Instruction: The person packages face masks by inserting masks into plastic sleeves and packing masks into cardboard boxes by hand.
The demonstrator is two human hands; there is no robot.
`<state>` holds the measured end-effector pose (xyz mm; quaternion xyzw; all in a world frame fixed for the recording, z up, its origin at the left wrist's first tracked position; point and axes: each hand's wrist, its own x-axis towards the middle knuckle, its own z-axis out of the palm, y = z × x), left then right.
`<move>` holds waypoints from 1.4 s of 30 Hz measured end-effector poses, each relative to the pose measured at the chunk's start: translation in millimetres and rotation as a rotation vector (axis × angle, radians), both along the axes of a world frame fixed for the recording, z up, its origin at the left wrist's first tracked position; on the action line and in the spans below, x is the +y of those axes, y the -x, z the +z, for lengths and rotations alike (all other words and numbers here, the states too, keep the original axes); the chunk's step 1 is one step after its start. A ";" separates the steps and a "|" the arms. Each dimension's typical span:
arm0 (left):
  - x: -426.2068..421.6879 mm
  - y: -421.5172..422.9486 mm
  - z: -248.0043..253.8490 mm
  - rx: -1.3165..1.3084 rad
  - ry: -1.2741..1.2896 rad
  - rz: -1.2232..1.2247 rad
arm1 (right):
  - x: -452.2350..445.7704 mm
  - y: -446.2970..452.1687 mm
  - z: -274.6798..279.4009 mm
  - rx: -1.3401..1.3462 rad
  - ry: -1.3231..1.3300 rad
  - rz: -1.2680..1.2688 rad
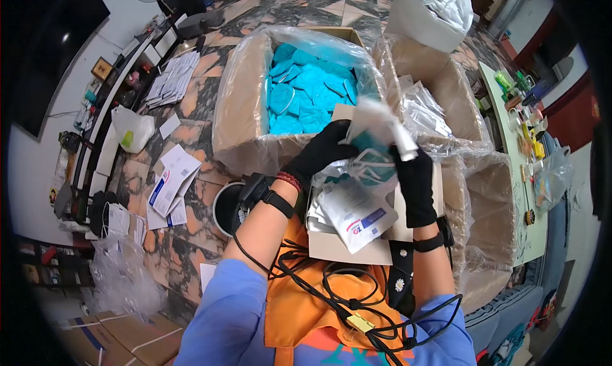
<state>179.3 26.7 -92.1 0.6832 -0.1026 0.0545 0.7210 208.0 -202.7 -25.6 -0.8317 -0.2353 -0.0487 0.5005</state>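
Observation:
My left hand [325, 152], in a black glove, is closed on the near side of a clear plastic packet [373, 120]. Inside or against this packet shows a teal face mask [375, 168] with white straps; motion blurs its upper part. My right hand [414, 184], also gloved in black, pinches a whitish crumpled end of the packet. Below both hands an open carton [347, 254] rests at my lap. White printed packets [360, 216] lie in it, one leaning over its near flap.
A plastic-lined box [239, 98] of teal masks [309, 88] stands ahead. Another lined box [459, 88] holds white wrappers, with a further lined box [488, 206] nearer. Flattened cartons [172, 181] and a round bin [226, 210] are left. A cluttered table [519, 168] stands right.

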 end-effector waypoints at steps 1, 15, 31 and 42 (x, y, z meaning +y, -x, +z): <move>2.3 3.9 -9.9 0.004 0.006 0.009 | 0.3 6.9 11.3 0.008 -0.036 -0.050; -35.3 21.7 -15.4 0.189 -0.550 -0.030 | -22.5 0.8 -6.5 0.239 -0.278 -0.193; -41.2 39.5 10.8 0.082 -0.720 0.316 | -74.6 -16.6 -19.8 0.434 -0.593 -0.313; -31.1 34.6 -18.6 0.336 -0.722 0.475 | -96.8 -27.0 -39.2 0.446 -0.709 -0.220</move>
